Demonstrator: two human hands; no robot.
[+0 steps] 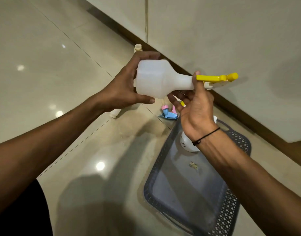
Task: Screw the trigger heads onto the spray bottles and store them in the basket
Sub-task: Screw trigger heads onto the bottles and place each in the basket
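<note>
The left hand [122,86] has its grip clamped on the white spray bottle [161,80], held sideways; the right hand's [195,106] grip pinches the yellow trigger head [216,78] at the neck, above the grey basket [231,210].

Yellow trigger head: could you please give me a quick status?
Left hand grips white bottle. Right hand turns yellow trigger head at neck. One bottle in basket. Nothing in the way.

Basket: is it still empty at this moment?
No, a white bottle already lies inside the basket near its far end, partly hidden behind the right hand.
</note>
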